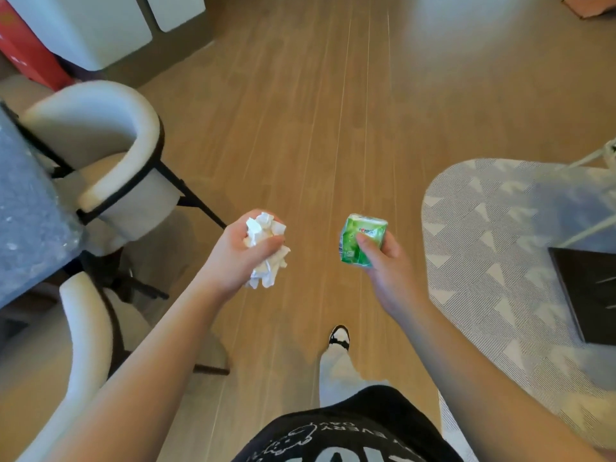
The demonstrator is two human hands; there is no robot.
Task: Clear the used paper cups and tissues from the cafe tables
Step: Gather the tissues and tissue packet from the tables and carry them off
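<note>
My left hand (pixel 238 253) grips a wad of crumpled white tissues (pixel 266 251) that sticks out above and below my fingers. My right hand (pixel 383 261) holds a small green packet (pixel 361 240), thumb across its front. Both hands hang out in front of me over the wooden floor, about waist high, roughly a shoulder width apart. No paper cup is in view.
A grey table edge (pixel 23 208) and two cream armchairs (pixel 100 138) (pixel 83 328) stand on the left. White cabinets (pixel 100 28) and a red box (pixel 26 51) sit at the far left. A patterned grey rug (pixel 493 261) with a dark box (pixel 590 295) lies on the right. My foot (pixel 339 335) steps on wooden floor (pixel 333 111).
</note>
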